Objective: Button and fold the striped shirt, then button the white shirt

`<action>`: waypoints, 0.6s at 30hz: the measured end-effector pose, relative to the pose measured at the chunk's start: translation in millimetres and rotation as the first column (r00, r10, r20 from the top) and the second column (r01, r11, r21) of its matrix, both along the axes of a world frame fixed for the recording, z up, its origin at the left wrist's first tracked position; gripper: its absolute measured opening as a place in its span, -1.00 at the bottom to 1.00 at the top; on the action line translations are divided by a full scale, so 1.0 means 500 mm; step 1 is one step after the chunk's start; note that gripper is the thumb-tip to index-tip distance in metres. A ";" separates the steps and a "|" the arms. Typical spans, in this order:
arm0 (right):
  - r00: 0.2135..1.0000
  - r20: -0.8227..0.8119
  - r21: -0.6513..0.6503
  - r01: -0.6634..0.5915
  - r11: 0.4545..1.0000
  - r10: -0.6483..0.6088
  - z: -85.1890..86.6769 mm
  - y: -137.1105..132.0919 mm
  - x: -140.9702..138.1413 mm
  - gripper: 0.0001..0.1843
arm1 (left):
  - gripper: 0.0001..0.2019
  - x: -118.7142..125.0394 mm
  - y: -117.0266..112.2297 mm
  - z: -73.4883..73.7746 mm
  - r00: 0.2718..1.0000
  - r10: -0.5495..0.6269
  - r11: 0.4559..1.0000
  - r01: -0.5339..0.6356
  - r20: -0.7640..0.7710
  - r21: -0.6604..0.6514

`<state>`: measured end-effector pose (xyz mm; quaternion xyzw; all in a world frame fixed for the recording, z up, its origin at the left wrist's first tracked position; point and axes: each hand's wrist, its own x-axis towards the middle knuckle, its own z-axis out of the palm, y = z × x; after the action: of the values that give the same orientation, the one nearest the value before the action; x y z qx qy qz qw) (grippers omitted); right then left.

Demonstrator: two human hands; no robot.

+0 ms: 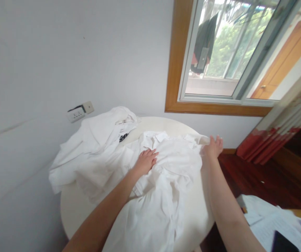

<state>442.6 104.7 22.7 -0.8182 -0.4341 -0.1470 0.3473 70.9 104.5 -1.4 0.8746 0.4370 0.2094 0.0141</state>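
Observation:
A white collared shirt (175, 154) lies spread and wrinkled over a round, cream-white table (199, 210). Its lower part drapes toward me, over the near side. My left hand (146, 162) rests flat on the middle of the shirt, fingers stretched out. At the table's right edge, my right hand (213, 147) is beside the end of the shirt's sleeve, its fingertips apart and pointing away from me. The cloth meets that hand near the thumb side; the thumb itself is hard to make out.
More white clothing (98, 134) is heaped on the table's left, against the wall, with a black patterned bit (123, 137) showing. A wall socket (76, 114) sits behind it. Beyond the table are a wood-framed window (176, 70) and a curtain (273, 136). Papers (273, 224) lie lower right.

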 end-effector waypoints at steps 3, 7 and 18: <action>0.931 0.208 -0.206 -0.256 0.944 0.298 0.013 0.047 -0.043 -0.42 | -0.64 -0.001 -0.001 0.003 1.000 -0.007 1.000 0.007 -0.017 -0.001; 0.854 0.168 -0.398 -0.398 0.826 0.493 0.001 0.106 -0.089 -0.46 | -0.64 0.000 -0.006 0.007 1.000 -0.003 1.000 0.003 -0.028 0.011; 0.892 0.121 -0.348 -0.372 0.861 0.435 -0.024 0.125 -0.093 -0.64 | -0.63 0.001 -0.008 0.008 1.000 0.002 1.000 -0.002 -0.027 0.003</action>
<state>395.8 167.2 10.8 -0.7348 -0.6460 -0.0792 0.1909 71.5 100.6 2.9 0.8771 0.4376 0.1981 0.0069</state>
